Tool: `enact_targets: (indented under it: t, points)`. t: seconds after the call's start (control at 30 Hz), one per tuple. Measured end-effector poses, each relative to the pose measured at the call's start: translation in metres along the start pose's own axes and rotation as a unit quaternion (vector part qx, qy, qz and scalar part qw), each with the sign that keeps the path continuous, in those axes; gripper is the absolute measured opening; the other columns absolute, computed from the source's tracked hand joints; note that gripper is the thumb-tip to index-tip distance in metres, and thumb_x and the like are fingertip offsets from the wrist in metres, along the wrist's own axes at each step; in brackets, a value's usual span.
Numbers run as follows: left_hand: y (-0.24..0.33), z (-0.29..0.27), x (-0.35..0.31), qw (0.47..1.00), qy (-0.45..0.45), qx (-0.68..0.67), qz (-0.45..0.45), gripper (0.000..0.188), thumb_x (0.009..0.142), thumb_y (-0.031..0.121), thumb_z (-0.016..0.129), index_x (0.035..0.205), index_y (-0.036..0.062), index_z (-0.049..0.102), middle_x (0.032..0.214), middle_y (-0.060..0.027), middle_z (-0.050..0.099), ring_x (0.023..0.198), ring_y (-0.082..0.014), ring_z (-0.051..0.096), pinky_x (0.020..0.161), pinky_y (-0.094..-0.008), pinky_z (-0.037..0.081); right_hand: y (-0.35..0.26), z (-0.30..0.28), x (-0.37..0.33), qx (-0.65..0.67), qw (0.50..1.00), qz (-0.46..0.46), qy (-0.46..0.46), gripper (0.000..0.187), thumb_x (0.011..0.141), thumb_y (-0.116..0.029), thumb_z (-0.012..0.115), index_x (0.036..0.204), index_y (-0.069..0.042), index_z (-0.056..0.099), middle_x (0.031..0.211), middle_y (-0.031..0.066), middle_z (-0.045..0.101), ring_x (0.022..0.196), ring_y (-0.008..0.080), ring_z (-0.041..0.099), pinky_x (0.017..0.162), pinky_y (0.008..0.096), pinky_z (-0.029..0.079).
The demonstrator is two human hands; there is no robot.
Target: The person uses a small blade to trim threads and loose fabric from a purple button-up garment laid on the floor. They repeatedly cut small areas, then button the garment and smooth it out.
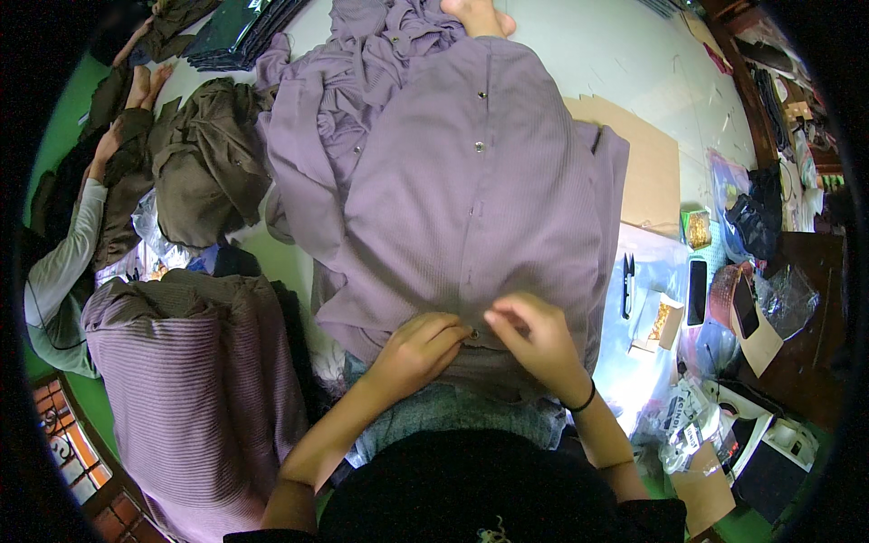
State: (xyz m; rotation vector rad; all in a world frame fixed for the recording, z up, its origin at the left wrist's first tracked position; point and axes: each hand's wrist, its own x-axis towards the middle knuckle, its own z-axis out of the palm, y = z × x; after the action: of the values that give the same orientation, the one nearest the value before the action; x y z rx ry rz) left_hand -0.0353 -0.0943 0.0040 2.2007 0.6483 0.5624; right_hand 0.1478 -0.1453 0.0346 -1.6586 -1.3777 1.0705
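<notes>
A mauve ribbed button-up shirt [407, 199] lies spread before me, front side up, from the table down to my lap. Dark round buttons run along its placket. Near its lower edge, my left hand [421, 351] is closed on the fabric, fingertips beside the lowest button [474, 334]. My right hand [536, 342] is just to the right of that button, slightly above the cloth. Its fingers are curled in toward the thumb; whatever may be between the tips is too small to make out.
More mauve garments [389, 32] are bunched beyond the shirt. A folded mauve stack [181, 380] stands at my left, below a brown garment [208, 163]. Another person's arm [72, 244] is at far left. Cardboard [634, 167], thread snips [627, 285], a small box [658, 321] and a phone [696, 292] lie right.
</notes>
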Motion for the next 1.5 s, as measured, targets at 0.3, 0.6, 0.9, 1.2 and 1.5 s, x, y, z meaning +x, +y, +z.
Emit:
enact_targets:
  t: [0.3,0.6,0.9,1.2,1.5]
  points:
    - [0.013,-0.004,0.010,0.977,-0.010,-0.122,-0.176,0.014,0.074,-0.001,0.053,0.088,-0.0006,0.054,0.088,-0.0172,0.058,0.083,-0.0318,0.058,0.074,-0.0355,0.047,0.011,0.029,0.043,-0.149,0.987,0.039,0.041,0.028,0.076,-0.019,0.063,0.084,0.001,0.046,0.069,0.0168,0.056,0.065,0.0326,0.058,0.059,0.0371,0.046]
    - [-0.009,0.012,0.050,0.976,0.025,0.028,-0.215,0.015,0.073,0.003,0.059,0.088,-0.0017,0.057,0.079,-0.0172,0.058,0.076,-0.0329,0.057,0.068,-0.0354,0.046,0.027,0.015,0.034,0.058,0.996,0.067,0.031,0.018,0.072,-0.005,0.064,0.084,0.002,0.053,0.068,0.0108,0.057,0.064,0.0139,0.059,0.057,0.0258,0.046]
    - [-0.015,0.005,0.055,0.940,0.046,-0.157,-0.300,0.014,0.071,0.002,0.062,0.083,-0.0005,0.056,0.076,-0.0173,0.058,0.067,-0.0254,0.060,0.058,-0.0325,0.047,0.025,0.008,0.039,0.048,0.994,0.092,-0.026,0.016,0.073,-0.004,0.063,0.083,0.002,0.052,0.068,0.0065,0.055,0.059,0.0100,0.052,0.055,0.0228,0.043]
    - [-0.016,0.006,0.050,0.925,0.082,-0.216,-0.301,0.014,0.074,-0.002,0.060,0.087,-0.0019,0.061,0.082,-0.0144,0.062,0.075,-0.0189,0.062,0.066,-0.0261,0.049,0.031,0.014,0.038,0.121,0.984,0.128,0.000,0.015,0.076,-0.005,0.063,0.086,0.002,0.055,0.071,0.0043,0.059,0.064,0.0051,0.053,0.058,0.0196,0.044]
    - [-0.020,0.010,0.046,0.901,0.109,-0.271,-0.320,0.013,0.076,0.002,0.061,0.088,-0.0015,0.063,0.081,-0.0074,0.064,0.075,-0.0112,0.059,0.069,-0.0225,0.046,0.034,0.011,0.039,0.242,0.960,0.141,-0.008,0.014,0.077,-0.006,0.063,0.088,0.002,0.059,0.075,0.0059,0.062,0.066,0.0067,0.057,0.059,0.0198,0.045]
